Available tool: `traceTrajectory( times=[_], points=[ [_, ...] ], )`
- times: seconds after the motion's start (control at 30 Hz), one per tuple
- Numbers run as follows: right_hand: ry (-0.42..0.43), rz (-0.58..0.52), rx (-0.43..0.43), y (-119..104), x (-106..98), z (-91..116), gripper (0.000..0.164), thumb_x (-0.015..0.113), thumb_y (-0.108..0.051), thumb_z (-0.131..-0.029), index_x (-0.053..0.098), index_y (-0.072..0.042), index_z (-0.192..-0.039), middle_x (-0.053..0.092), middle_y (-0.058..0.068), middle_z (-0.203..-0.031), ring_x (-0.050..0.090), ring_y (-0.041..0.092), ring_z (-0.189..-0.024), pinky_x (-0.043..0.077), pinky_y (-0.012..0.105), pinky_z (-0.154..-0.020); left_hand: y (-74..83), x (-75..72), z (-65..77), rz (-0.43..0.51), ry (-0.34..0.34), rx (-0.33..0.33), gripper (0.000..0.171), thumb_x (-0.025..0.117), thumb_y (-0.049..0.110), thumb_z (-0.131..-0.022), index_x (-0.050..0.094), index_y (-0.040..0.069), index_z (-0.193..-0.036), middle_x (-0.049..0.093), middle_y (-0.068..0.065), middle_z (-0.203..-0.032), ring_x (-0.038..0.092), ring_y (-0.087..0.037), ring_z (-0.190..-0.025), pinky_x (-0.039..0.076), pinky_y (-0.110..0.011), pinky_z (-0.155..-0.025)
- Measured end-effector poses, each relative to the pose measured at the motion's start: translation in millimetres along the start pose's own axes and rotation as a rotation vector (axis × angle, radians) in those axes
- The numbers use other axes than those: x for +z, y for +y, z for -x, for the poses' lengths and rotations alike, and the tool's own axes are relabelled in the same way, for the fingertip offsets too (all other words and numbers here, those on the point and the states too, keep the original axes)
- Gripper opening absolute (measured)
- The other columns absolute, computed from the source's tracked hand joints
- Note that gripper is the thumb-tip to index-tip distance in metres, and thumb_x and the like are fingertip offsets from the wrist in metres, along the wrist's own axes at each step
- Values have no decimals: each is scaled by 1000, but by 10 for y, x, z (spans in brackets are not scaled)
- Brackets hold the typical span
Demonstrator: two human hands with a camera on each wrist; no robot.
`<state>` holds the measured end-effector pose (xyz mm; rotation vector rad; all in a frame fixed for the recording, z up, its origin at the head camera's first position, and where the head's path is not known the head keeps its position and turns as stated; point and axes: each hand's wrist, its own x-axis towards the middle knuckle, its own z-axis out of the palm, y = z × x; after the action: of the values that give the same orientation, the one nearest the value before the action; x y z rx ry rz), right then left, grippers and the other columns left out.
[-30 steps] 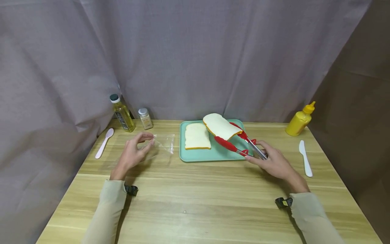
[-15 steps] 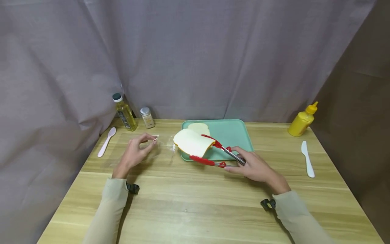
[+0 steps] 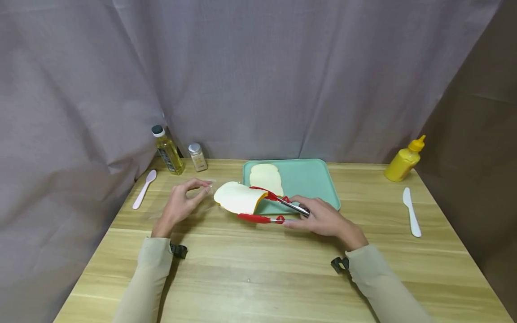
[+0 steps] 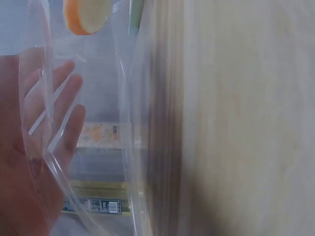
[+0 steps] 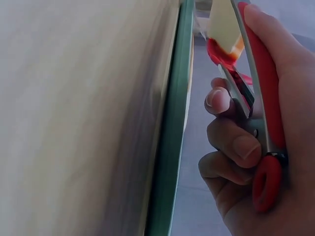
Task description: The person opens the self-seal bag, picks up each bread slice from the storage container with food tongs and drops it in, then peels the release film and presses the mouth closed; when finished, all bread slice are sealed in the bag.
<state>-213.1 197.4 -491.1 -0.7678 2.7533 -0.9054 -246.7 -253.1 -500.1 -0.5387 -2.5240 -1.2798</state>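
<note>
My left hand [image 3: 181, 204] pinches the edge of a clear plastic bag [image 4: 123, 88] between thumb and finger. In the left wrist view the bag's film hangs in front of the spread fingers. My right hand [image 3: 323, 217] grips tongs with red tips [image 3: 254, 219] and steel arms. Between those tips, a slice of bread [image 3: 236, 197] bends, white with an orange-brown crust. Its far end points left, near the left fingertips and the bag's mouth. A second bread slice [image 3: 266, 177] lies flat on the left part of a green tray [image 3: 308, 177].
An oil bottle [image 3: 169, 154] and a small seasoning jar [image 3: 198, 159] stand back left, with a pink spoon [image 3: 144, 190] before them. A yellow squeeze bottle [image 3: 401, 163] and a white knife [image 3: 411, 213] are at the right. A curtain [image 3: 250, 80] hangs behind the wooden table.
The right hand has carried the tongs and bread slice left from over the tray toward the bag. The left hand has stayed almost in place, pinching the bag.
</note>
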Motion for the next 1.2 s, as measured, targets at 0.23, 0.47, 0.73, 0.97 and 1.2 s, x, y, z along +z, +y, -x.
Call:
traceTrajectory(
  times=[0.23,0.47,0.73,0.97,1.2],
  points=[
    [-25,-14,32,-31,26,-43,85,76,-82,-83,65,-31,-151,73,-10,-117,59,12,-89,48,28,-70,-2,0,-3,-8,6,9,15,78,28,-103,81,17,-113,81,1,-127,76,-26,-120,56,-50,-111],
    [-25,-10,26,-24,42,-81,81,77,-78,-85,67,-30,-149,75,-6,-115,54,10,-81,42,26,-62,-2,-7,13,-15,-2,2,16,79,26,-102,81,16,-113,81,2,-127,76,-25,-119,56,-50,-111],
    [-21,45,10,-80,98,-190,74,83,-69,-86,66,-33,-149,58,-10,-77,48,8,-69,39,26,-58,8,-9,27,4,-1,10,11,79,27,-102,81,19,-110,80,5,-129,75,-22,-124,54,-48,-115],
    [1,94,-14,-186,158,-289,71,84,-67,-86,67,-35,-147,80,-4,-110,57,13,-82,48,28,-65,19,41,15,60,-11,10,9,80,28,-102,81,23,-109,80,5,-131,73,-25,-129,50,-52,-120],
    [6,154,-64,-278,227,-417,71,80,-71,-87,68,-33,-147,59,-11,-69,45,10,-70,38,27,-58,28,44,18,62,-15,-5,8,80,25,-101,81,22,-108,80,3,-131,71,-27,-131,49,-54,-120]
  ],
)
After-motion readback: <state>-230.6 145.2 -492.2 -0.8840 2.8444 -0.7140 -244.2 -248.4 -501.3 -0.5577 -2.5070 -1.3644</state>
